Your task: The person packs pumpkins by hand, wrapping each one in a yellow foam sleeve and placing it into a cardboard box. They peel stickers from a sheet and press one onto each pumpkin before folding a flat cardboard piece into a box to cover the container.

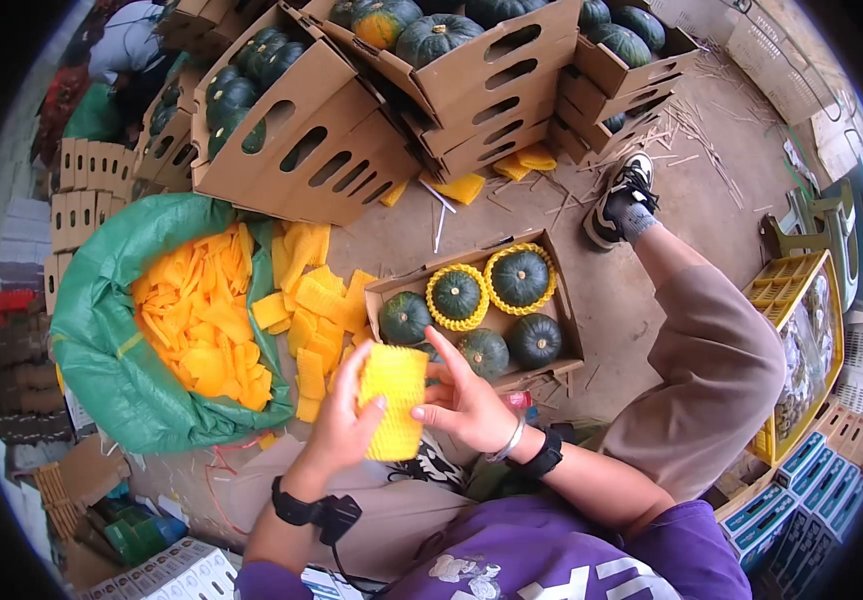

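Observation:
A flat yellow foam net sleeve (394, 402) is held upright between my two hands. My left hand (343, 405) grips its left edge, thumb on the front. On the right edge rest the fingers and thumb of my right hand (466, 400). Just beyond my hands lies an open cardboard box (573, 335) of dark green pumpkins. Two of them, a pumpkin at the back middle (456, 294) and a pumpkin at the back right (521, 277), have yellow nets around them. The others, such as the front right pumpkin (534, 340), are bare.
A green sack (101, 350) of yellow nets stands at left, with loose nets (321, 310) beside it. Stacked boxes of pumpkins (331, 130) rise behind. My outstretched leg (711, 360) and a yellow crate (791, 290) are at right. A person (126, 45) is at top left.

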Tool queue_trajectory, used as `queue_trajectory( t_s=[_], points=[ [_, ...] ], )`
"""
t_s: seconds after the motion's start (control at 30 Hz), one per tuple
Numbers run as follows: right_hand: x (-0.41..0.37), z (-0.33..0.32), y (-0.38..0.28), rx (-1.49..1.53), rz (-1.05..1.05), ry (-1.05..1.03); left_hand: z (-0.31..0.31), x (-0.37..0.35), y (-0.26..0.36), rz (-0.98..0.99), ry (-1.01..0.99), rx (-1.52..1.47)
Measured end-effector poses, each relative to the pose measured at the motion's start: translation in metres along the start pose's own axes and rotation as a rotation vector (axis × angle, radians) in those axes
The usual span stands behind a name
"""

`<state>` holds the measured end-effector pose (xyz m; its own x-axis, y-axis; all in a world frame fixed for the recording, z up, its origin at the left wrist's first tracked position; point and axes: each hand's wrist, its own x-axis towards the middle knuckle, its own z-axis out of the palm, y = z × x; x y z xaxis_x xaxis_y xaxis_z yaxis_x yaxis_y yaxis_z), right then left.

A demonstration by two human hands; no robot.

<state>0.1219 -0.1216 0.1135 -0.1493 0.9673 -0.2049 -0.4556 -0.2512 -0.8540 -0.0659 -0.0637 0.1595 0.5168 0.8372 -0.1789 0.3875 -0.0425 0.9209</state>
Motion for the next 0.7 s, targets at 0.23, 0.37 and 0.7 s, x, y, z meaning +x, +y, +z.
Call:
queue_trajectory(
  t_s=[0.23, 0.37, 0.7],
  points=[
    [-0.047, -0.041, -0.007, -0.565, 0.165, -0.367, 0.061, -0.042, 0.007, -0.256, -0.246, -0.314],
    [-0.036, -0.048, -0.006, -0.104, -0.069, -0.048, 0.054, -0.034, 0.007, -0.325, -0.357, -0.474],
    [0.001, -0.019, 0.004, -1.301, -0.315, 0.154, 0.043, -0.026, -0.063, -0.176, -0.076, -0.149]
  ],
)
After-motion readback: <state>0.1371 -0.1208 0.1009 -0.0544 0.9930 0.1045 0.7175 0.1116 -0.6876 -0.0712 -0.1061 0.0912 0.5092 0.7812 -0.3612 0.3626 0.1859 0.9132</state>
